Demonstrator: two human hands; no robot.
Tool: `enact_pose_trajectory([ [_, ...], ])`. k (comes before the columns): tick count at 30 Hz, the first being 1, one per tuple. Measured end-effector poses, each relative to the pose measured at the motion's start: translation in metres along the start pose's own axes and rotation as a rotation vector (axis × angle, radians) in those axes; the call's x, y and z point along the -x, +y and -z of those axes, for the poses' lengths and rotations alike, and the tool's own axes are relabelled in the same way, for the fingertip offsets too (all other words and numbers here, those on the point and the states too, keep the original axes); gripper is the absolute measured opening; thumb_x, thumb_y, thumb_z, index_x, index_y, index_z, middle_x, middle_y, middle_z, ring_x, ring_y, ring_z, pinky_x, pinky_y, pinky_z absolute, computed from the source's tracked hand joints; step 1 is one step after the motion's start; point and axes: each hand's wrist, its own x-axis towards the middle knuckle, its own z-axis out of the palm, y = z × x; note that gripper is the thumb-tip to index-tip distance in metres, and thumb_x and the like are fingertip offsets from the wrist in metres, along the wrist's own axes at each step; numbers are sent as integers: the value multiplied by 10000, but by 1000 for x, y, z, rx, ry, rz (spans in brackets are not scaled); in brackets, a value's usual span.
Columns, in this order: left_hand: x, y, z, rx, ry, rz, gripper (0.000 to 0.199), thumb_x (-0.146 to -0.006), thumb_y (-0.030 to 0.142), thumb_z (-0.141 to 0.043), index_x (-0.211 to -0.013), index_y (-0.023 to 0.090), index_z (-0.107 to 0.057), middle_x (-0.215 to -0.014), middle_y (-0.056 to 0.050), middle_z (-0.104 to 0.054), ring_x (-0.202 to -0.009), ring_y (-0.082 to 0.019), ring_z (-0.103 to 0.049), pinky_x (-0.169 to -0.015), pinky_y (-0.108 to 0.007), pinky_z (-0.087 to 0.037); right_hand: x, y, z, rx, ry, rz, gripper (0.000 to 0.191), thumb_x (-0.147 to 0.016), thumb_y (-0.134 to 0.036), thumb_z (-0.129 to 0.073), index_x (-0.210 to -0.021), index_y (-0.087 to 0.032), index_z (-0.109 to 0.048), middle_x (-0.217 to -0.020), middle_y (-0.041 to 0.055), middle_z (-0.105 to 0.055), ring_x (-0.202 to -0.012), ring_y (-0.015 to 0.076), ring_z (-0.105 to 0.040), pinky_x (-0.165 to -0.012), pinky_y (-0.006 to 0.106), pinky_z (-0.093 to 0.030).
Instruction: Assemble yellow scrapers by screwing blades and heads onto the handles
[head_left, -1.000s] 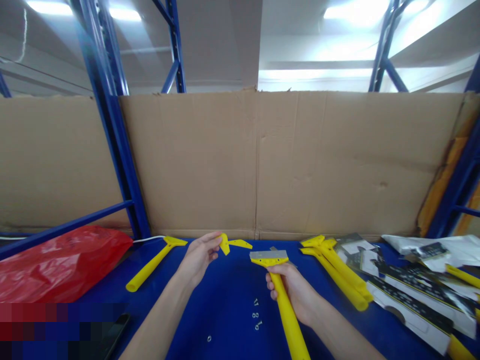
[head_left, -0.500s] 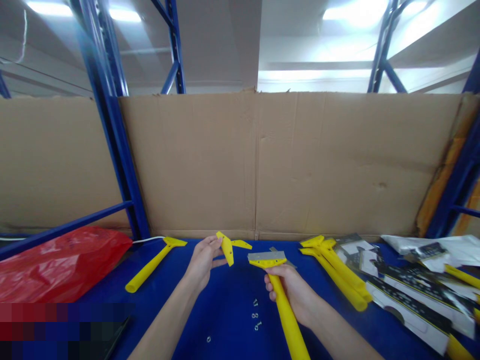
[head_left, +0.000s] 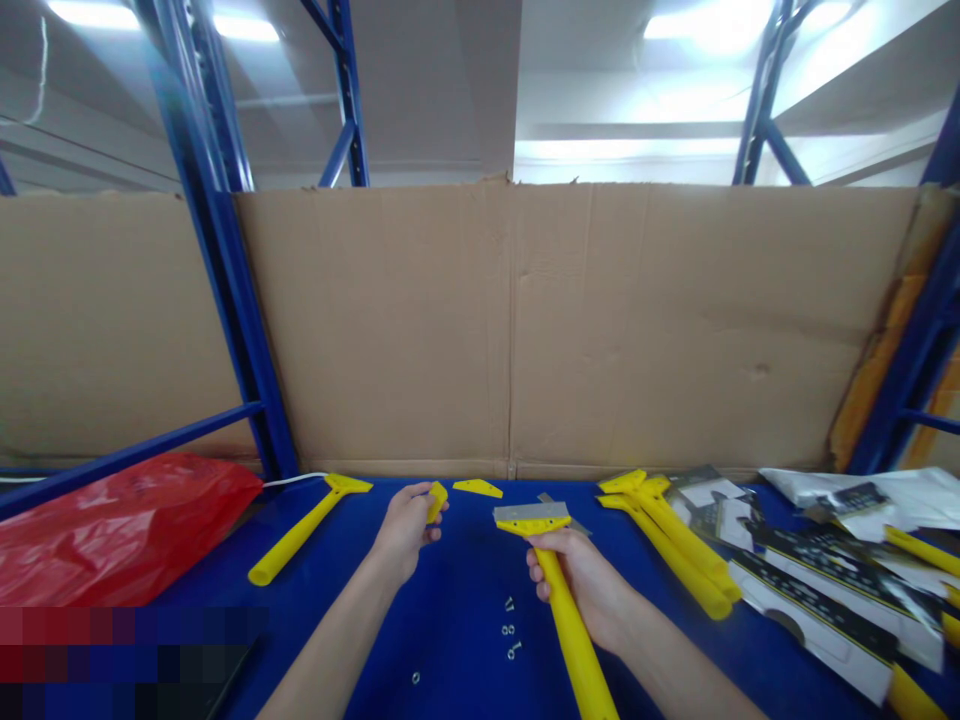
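Observation:
My left hand (head_left: 405,525) is closed on a small yellow plastic plate (head_left: 436,502), partly hidden by the fingers. Just right of it, a second yellow plate (head_left: 478,488) with small holes lies flat on the blue table. In my right hand (head_left: 574,570) is a yellow scraper (head_left: 577,640), gripped at the neck of its long handle. Across the scraper's head lies a metal blade (head_left: 532,512); more metal blade shows behind the head. Several small screws and nuts (head_left: 510,630) lie between my forearms, and a lone nut (head_left: 415,678) sits nearer the left arm.
A yellow scraper handle (head_left: 300,535) lies at left, beside a red plastic bag (head_left: 127,530). Several more yellow handles (head_left: 671,545) lie at right, next to black-and-white packages (head_left: 817,600). A cardboard panel (head_left: 510,330) and blue rack posts (head_left: 240,330) stand behind.
The yellow plate in my left hand has turned and is now more covered by the fingers, drawn slightly left. My right hand keeps the scraper in almost the same place.

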Motion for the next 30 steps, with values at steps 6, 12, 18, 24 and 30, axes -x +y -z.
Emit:
enact_pose_trajectory([
  [6,-1,1,1,130,-93,-26,231,-734,83,-598,-964,78,-582,-772,-86,-671,-618,-113,-571,-473,-197,-384,1,1,-1,6,1,4,64,-735,-91,-499,-772,-143,-507,-523,-7,-539,-415,72,-460,-376,161,-336],
  [12,8,-2,-2,32,-156,-135,260,-626,276,-720,-827,114,-687,-773,-51,-677,-677,-123,-559,-533,-215,-386,1,1,-2,29,-13,-9,89,-738,-93,-479,-806,-141,-510,-513,-16,-533,-401,73,-451,-376,164,-342],
  [18,22,-8,-21,-136,-329,-278,327,-573,390,-721,-773,132,-698,-806,-65,-705,-764,-171,-592,-669,-262,-419,4,3,-5,64,-33,-1,117,-728,-91,-478,-827,-129,-527,-495,-17,-531,-396,78,-453,-379,170,-343],
  [24,24,-17,-32,-258,-315,-430,236,-577,350,-691,-690,142,-689,-790,-77,-701,-815,-222,-611,-781,-325,-447,4,6,-4,88,-57,7,115,-693,-121,-525,-806,-139,-533,-510,-18,-546,-404,78,-469,-393,174,-352],
  [30,25,-17,-34,-333,-372,-465,113,-629,263,-665,-655,155,-678,-791,-67,-700,-828,-220,-628,-811,-331,-450,3,7,-4,92,-64,4,119,-691,-126,-527,-808,-149,-514,-512,-23,-544,-404,77,-467,-395,175,-349],
])
